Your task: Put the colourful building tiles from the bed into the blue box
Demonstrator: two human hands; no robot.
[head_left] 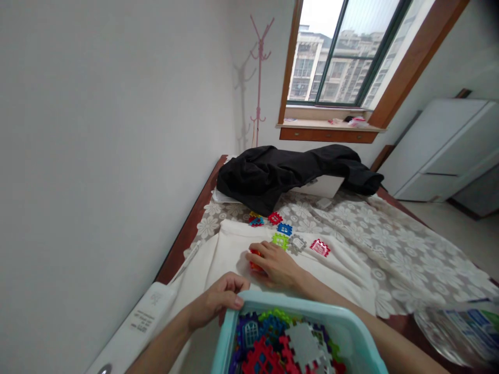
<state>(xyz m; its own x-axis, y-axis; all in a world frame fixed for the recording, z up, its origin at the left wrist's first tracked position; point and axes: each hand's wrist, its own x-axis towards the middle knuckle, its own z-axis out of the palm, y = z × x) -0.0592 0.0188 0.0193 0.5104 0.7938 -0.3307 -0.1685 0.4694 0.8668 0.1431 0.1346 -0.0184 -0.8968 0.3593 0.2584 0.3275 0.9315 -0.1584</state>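
Note:
My left hand (218, 298) is closed on the near-left corner of a light teal plastic bin (307, 301), thumb over the rim. Inside the bin lie toothed interlocking plastic building pieces (263, 358) in red, blue, green, purple and grey. Beyond the bin, my right hand (277, 265) curls over a red-orange building piece (256, 261) on a white cloth (346, 265); the fingers partly hide it. Just past that hand lie a lime green piece (280, 240), a grey piece (298, 243), a blue piece (285, 228) and red window pieces (320, 248).
A black garment (273, 171) covers a white box (322, 186) at the table's far end. A patterned tablecloth (413, 239) lies under the white cloth. At left, a white device (142, 322) sits along the wall; a clear plastic package (456, 332) is at lower right.

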